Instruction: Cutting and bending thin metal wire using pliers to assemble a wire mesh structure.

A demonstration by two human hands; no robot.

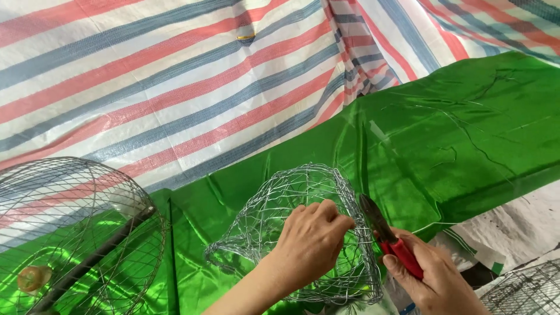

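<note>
A silver wire-mesh basket [274, 204] lies on its side on shiny green sheeting [455, 140], its open mouth facing me. My left hand [312, 239] pinches the wire at the basket's right rim. Red-handled pliers [388, 236] are held in my right hand [434, 280]. Their dark jaws point up and left and touch the mesh just right of my left fingers.
A round wire fan guard [70, 233] with a dark bar across it stands at the lower left. A red, blue and white striped tarp [175, 87] covers the back. More wire mesh [525, 291] shows at the lower right corner, beside grey ground.
</note>
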